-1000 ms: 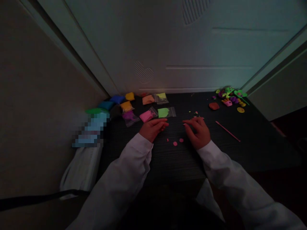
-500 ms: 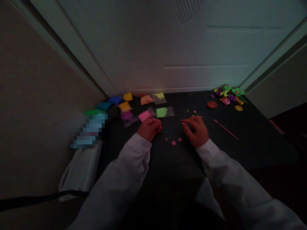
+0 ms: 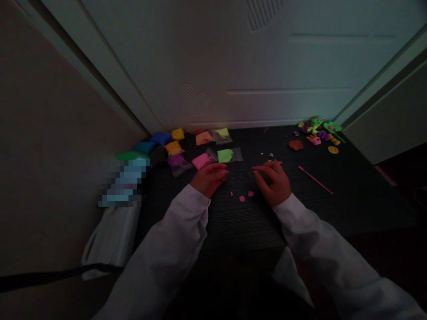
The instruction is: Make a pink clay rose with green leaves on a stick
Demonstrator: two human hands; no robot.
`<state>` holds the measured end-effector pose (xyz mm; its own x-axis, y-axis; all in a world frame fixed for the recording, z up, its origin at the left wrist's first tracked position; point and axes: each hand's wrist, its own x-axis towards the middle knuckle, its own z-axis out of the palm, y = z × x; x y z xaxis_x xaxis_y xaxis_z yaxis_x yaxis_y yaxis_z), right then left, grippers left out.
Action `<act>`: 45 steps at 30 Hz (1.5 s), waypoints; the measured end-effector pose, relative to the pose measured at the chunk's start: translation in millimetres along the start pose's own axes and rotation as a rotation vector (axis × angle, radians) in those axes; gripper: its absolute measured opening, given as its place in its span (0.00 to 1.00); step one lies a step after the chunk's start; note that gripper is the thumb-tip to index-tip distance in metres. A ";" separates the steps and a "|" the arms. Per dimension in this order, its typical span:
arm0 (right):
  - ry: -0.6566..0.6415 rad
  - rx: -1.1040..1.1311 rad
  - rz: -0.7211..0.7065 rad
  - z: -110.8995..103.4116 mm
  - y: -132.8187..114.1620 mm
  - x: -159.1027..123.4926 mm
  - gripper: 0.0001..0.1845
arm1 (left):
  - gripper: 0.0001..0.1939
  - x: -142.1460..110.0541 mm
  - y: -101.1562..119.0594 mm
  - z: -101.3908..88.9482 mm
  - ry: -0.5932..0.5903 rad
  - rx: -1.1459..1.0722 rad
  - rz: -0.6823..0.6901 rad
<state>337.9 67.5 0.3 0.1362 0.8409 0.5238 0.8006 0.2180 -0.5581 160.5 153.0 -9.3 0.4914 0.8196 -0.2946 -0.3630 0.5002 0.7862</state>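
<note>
Above the dark table, my left hand point(image 3: 209, 179) has its fingers closed, with a bit of pink clay point(image 3: 227, 172) showing at the fingertips. Facing it across a gap, my right hand point(image 3: 273, 182) holds thumb and forefinger close together around a tiny pink piece point(image 3: 255, 171), probably clay too. Two flat pink discs point(image 3: 242, 198) and a smaller pink scrap point(image 3: 231, 194) lie on the table between and below my hands. Small coloured crumbs point(image 3: 271, 155) sit just beyond my right hand.
Bags of coloured clay point(image 3: 225, 155) lie at the back left. To the right are a pink stick tool point(image 3: 315, 180), a red clay lump point(image 3: 296, 145), a yellow disc point(image 3: 333, 150) and several finished clay shapes point(image 3: 314, 129). A white door point(image 3: 207, 53) rises behind the table.
The fingers of my left hand have straightened a little, and the pink clay shows nearer their tips. My right hand stays almost where it was.
</note>
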 end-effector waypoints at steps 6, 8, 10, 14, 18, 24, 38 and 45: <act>-0.045 0.014 -0.060 1.8 -3.7 -2.7 0.12 | 0.12 -2.0 -3.3 2.6 -0.066 0.031 -0.032; -0.079 0.028 -0.088 2.1 -5.6 -3.9 0.12 | 0.11 -2.5 -4.6 3.0 -0.081 0.028 -0.039; -0.101 0.040 -0.105 2.1 -7.5 -4.6 0.12 | 0.11 -2.6 -5.9 3.2 -0.102 0.034 -0.035; -0.106 0.041 -0.122 3.3 -10.2 -5.1 0.13 | 0.19 -2.9 -8.9 4.2 -0.188 0.120 -0.047; -0.130 0.020 -0.163 7.1 -11.1 -6.8 0.14 | 0.29 -3.9 -11.0 4.8 -0.277 0.273 -0.068; -0.163 0.012 -0.215 10.1 -10.3 -8.1 0.14 | 0.32 -2.3 -12.6 1.4 -0.322 0.404 -0.070; -0.116 0.063 -0.095 4.1 -11.5 -2.1 0.07 | 0.17 0.6 -3.7 2.4 -0.122 0.161 0.013; -0.136 0.038 -0.068 3.1 -8.8 -1.6 0.08 | 0.13 1.3 2.1 1.0 -0.047 0.088 0.027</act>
<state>328.8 65.8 2.4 0.0000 0.8822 0.4710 0.7822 0.2935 -0.5496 161.1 154.8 -7.5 0.5200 0.8175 -0.2478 -0.3070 0.4495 0.8389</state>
